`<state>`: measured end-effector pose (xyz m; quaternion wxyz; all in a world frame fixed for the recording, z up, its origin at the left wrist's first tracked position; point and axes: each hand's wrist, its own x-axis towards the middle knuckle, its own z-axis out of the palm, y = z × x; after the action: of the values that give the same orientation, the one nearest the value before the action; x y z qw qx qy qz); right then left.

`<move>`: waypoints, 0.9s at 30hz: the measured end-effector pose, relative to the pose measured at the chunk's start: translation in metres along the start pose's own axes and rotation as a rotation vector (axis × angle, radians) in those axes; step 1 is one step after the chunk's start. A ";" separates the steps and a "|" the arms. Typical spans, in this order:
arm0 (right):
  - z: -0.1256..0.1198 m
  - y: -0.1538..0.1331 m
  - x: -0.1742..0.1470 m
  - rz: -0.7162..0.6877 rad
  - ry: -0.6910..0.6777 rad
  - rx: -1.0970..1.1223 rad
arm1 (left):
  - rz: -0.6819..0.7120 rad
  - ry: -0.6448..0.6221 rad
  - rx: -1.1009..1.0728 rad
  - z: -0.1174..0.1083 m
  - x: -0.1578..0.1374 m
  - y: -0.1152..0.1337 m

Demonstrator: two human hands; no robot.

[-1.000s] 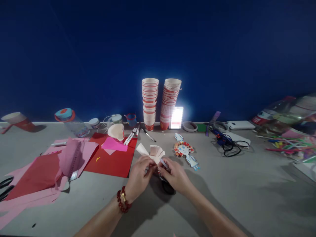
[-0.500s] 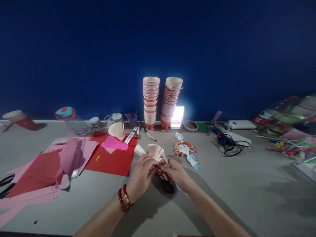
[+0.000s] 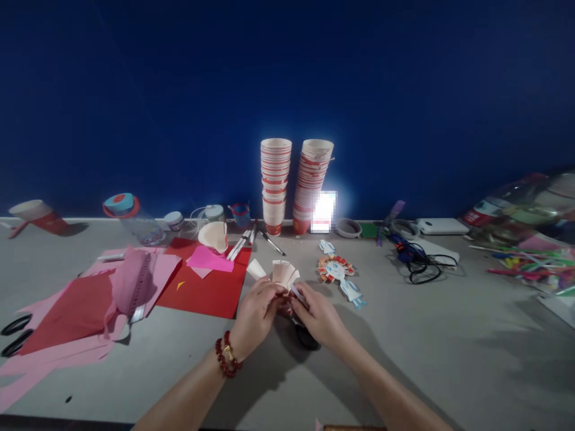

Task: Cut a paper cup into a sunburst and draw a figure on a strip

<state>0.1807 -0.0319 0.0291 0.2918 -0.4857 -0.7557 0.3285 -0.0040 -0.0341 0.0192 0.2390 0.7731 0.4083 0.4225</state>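
cut paper cup (image 3: 284,274), its pale wall slit into flaring flaps, sits between the two hands over the middle of the bench (image 3: 395,371), nearer the front edge than the back. the left hand (image 3: 258,311) pinches it between thumb and fingers; the right hand (image 3: 320,314) has thumb and fingers closed on a slim pale strip (image 3: 299,294) beside the cup. beneath the hands shows a black looped handle (image 3: 308,338).

toward the bench's right back corner, a clear plastic bottle (image 3: 505,197) wears a red label (image 3: 481,211) with white marks too blurred to read. by the back edge rise two tall cup stacks (image 3: 275,185), nested paper cups with red printing, also unreadable; the right stack leans. next to it a bright screen (image 3: 323,212) is blocked out by pixels.

right of the hands lies a round fringed paper piece (image 3: 335,269), red and white, with blue drawing on its disc; a white cut-out (image 3: 351,292) edged in blue adjoins it.

on the left half, smooth red card (image 3: 211,296) and crumpled pink paper (image 3: 130,281) are spread. near the back edge, a clear jar (image 3: 146,227) with a blue lid holds small reddish bits at its bottom; what the blue cup (image 3: 240,214) holds is too small to tell.
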 end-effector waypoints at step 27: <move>0.018 0.016 0.012 0.144 -0.051 0.320 | -0.011 -0.060 0.095 -0.002 0.005 -0.006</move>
<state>0.1716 -0.0194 0.0072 0.3218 -0.4773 -0.6641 0.4771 -0.0067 -0.0267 0.0175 0.2165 0.7936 0.4247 0.3781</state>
